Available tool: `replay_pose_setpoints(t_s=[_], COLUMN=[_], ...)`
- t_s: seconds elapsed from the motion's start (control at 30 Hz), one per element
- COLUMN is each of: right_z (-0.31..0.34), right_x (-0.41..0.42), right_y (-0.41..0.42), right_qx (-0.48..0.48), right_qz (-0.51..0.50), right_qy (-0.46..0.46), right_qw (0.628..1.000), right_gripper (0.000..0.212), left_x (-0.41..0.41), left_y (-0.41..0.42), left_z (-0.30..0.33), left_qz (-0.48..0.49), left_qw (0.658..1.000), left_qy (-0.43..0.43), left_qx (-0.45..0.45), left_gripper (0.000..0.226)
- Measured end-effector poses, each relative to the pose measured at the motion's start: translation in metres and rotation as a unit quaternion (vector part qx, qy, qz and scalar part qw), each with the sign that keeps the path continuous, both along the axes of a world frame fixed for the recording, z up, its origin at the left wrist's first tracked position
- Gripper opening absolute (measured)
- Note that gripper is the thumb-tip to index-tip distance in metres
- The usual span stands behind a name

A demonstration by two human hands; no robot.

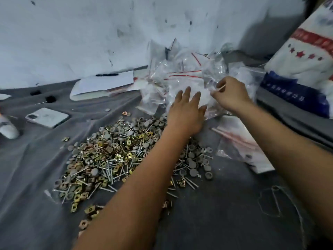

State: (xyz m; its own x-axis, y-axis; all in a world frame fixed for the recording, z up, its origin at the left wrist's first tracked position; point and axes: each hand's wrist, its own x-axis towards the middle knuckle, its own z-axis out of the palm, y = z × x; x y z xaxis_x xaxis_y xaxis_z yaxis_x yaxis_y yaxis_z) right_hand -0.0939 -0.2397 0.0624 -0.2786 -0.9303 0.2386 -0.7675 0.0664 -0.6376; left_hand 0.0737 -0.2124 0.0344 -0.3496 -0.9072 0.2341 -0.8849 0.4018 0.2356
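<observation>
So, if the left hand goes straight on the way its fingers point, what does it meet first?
Probably the heap of clear zip bags: the left hand points straight fingers into it, perhaps touching; depth is unclear.

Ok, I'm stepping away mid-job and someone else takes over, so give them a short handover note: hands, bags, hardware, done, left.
Left hand: fingers straight, resting on the heap of clear plastic zip bags with red seal strips.
Right hand: pinches the edge of one clear bag in that heap.
The loose pile of silver screws, brass-coloured square nuts and grey round caps lies on the grey cloth, under the left forearm.
Done: a bag is picked. Left: likely opening it and filling it from the pile.
</observation>
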Motion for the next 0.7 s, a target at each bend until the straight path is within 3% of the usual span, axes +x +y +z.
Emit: replay_pose_setpoints(t_s=[0.07, 0.2, 0.37, 0.4, 0.47, 0.53, 0.6, 0.7], right_z=[0.0, -0.006, -0.021, -0.024, -0.028, -0.034, -0.036, -0.036], right_x=[-0.019, -0.057, -0.065, -0.064, -0.063, -0.069, -0.078, -0.092], right_y=[0.023, 0.075, 0.104, 0.105, 0.105, 0.103, 0.103, 0.107], right_qx=[0.05, 0.204, 0.17, 0.161, 0.137, 0.113, 0.089, 0.047], right_qz=[0.068, 0.159, 0.117, 0.127, 0.131, 0.104, 0.07, 0.007], right_qy=[0.084, 0.215, 0.311, 0.308, 0.303, 0.301, 0.281, 0.169], right_qw=[0.993, 0.942, 0.928, 0.929, 0.934, 0.941, 0.953, 0.984], right_gripper=[0.007, 0.022, 0.047, 0.046, 0.021, 0.027, 0.023, 0.03], left_x=[-0.006, -0.028, -0.039, -0.043, -0.054, -0.064, -0.073, -0.082], left_y=[-0.014, -0.027, -0.028, -0.018, 0.005, 0.028, 0.045, 0.06], left_z=[-0.02, -0.041, -0.01, -0.004, 0.0, -0.002, -0.004, -0.016], left_qz=[-0.004, 0.009, 0.029, 0.038, 0.037, 0.029, 0.03, 0.004], left_qw=[0.998, 0.992, 0.985, 0.991, 0.999, 0.992, 0.98, 0.971], left_qy=[-0.026, -0.1, -0.114, -0.089, -0.002, 0.116, 0.195, 0.199], left_qx=[0.058, 0.078, 0.129, 0.097, -0.007, -0.051, 0.016, 0.135], left_gripper=[0.06, 0.067, 0.063, 0.054, 0.036, 0.025, 0.017, 0.018])
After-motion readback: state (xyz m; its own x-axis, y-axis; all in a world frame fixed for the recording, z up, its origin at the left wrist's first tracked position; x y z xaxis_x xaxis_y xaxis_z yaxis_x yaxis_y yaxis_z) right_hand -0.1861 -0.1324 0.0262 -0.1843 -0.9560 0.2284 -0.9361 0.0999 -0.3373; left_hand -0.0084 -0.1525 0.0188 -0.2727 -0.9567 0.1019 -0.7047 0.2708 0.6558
